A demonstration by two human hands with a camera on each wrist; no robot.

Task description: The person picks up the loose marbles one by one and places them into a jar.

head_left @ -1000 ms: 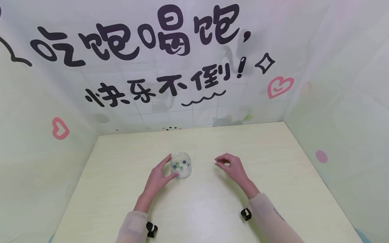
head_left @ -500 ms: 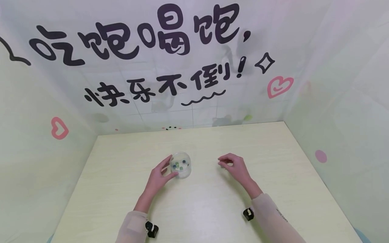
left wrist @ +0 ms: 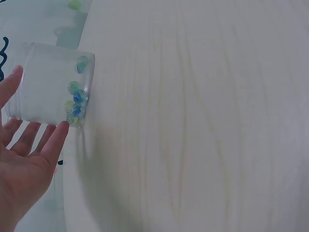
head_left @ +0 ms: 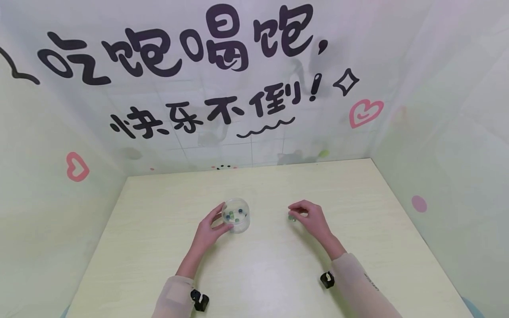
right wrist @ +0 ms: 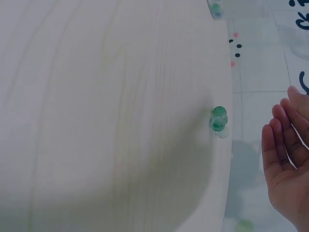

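Observation:
A clear plastic jar (head_left: 243,226) stands upright on the pale wooden table, with several blue, green and yellowish glass marbles (left wrist: 76,99) at its bottom. My left hand (head_left: 207,230) holds the jar from its left side, thumb toward me and fingers around the far side. To the right of the jar, a small cluster of green and clear marbles (right wrist: 219,118) lies on the tabletop. Just above these is my right hand (head_left: 314,221), its fingers together and gently bent, the thumb close to them. In the right wrist view nothing shows between its fingers.
The table (head_left: 254,274) meets a white printed curtain (head_left: 254,145) at the back, with black lettering and pink hearts. Similar cloth hangs along both sides. A black band-like device (head_left: 327,280) sits at each wrist.
My right hand has shifted slightly right, and the green marbles under it have come into sight. The left hand and the jar stay nearly in place.

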